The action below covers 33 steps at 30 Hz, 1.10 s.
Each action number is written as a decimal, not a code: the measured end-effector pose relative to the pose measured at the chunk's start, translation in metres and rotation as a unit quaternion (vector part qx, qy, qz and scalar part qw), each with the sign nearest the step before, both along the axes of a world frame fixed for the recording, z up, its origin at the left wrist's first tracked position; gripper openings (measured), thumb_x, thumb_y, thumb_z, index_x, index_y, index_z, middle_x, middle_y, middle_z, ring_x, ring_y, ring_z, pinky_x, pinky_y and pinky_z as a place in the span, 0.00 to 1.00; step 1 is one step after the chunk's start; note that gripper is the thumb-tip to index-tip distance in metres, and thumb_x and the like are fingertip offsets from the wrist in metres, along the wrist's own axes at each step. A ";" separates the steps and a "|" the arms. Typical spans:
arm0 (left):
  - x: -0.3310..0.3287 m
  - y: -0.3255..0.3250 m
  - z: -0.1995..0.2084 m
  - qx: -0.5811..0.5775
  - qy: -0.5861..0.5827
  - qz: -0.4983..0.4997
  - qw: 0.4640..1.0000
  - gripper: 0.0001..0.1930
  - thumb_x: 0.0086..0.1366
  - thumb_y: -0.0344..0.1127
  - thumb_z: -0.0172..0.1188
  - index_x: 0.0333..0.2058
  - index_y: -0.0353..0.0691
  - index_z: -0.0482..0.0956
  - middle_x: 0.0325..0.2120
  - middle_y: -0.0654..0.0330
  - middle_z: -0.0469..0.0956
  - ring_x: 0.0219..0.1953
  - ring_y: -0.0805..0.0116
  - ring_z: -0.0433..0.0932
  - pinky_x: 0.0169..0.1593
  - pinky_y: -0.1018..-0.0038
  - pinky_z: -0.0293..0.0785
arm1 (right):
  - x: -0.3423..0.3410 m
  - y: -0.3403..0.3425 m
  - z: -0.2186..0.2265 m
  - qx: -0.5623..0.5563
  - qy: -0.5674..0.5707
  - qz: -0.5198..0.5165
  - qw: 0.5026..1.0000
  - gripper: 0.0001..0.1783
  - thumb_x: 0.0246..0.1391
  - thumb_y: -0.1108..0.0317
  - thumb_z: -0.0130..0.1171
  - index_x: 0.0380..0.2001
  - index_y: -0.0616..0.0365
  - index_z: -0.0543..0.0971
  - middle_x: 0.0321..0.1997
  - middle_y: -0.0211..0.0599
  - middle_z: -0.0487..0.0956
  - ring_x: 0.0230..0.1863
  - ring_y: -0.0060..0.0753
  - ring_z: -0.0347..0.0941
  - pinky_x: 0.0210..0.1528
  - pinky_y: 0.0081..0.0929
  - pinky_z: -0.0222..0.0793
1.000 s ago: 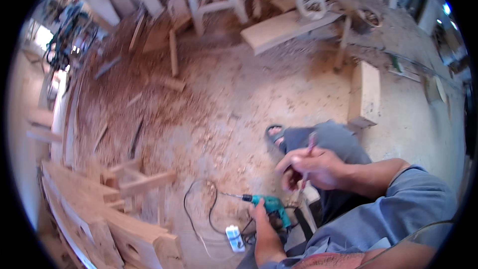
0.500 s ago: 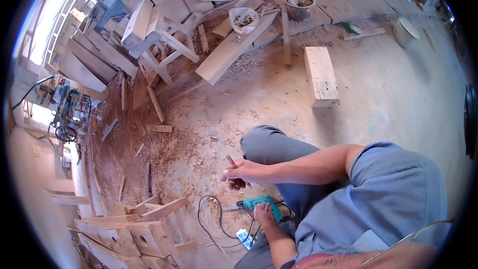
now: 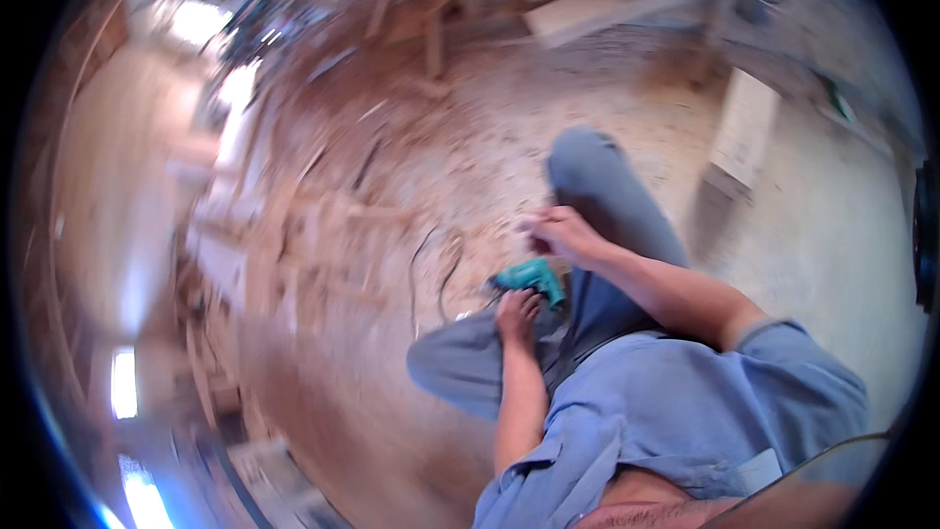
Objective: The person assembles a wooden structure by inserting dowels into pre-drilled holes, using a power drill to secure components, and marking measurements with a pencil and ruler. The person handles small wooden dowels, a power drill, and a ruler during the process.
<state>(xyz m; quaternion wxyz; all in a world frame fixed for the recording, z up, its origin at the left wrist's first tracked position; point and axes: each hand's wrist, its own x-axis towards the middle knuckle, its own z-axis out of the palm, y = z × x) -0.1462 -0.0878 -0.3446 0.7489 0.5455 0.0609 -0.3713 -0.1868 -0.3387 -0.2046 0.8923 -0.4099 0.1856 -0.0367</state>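
A teal power drill (image 3: 527,275) lies by my crossed legs, its front end pointing left. My left hand (image 3: 517,312) is closed against the near side of the drill, fingers bent onto its body. Above and to the right of the drill, in front of my raised knee, I hold my right hand (image 3: 556,231) with the fingers pinched together. Motion blur hides what sits between them. A dark cord (image 3: 419,269) loops on the floor left of the drill.
A squared wood block (image 3: 746,127) stands right of my knee. A thick plank (image 3: 587,18) lies at the back. Blurred wooden pieces (image 3: 294,245) stand on the left. Wood chips (image 3: 480,152) litter the floor, and a machine (image 3: 257,15) is at the far left.
My view has swung left, so the whole scene shifts right and up and is smeared. The thin brownish stick seen in my right hand before is now blurred out. My left hand stays by the drill.
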 end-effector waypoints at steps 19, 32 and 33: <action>-0.004 0.044 0.114 0.114 -0.136 0.326 0.929 0.16 0.65 0.32 0.59 0.51 0.33 0.77 0.36 0.58 0.82 0.34 0.70 0.82 0.38 0.76 0.77 | -0.005 0.047 -0.024 -0.148 0.090 0.202 0.964 0.21 0.70 0.57 0.43 0.42 0.63 0.78 0.26 0.43 0.81 0.22 0.34 0.77 0.22 0.29 0.70; 0.059 0.166 0.281 0.344 -0.397 0.443 0.726 0.14 0.65 0.36 0.60 0.39 0.28 0.79 0.30 0.57 0.81 0.32 0.71 0.76 0.36 0.73 0.71 | 0.049 0.053 0.007 -0.180 -0.006 0.195 0.964 0.22 0.71 0.55 0.46 0.44 0.64 0.79 0.28 0.38 0.82 0.26 0.28 0.77 0.29 0.27 0.70; 0.070 0.164 0.312 0.357 -0.422 0.433 0.712 0.16 0.65 0.37 0.60 0.41 0.27 0.78 0.33 0.54 0.83 0.35 0.68 0.79 0.40 0.71 0.73 | 0.055 0.052 0.019 -0.207 -0.034 0.187 0.960 0.22 0.71 0.55 0.46 0.45 0.63 0.79 0.29 0.36 0.82 0.28 0.27 0.76 0.31 0.26 0.70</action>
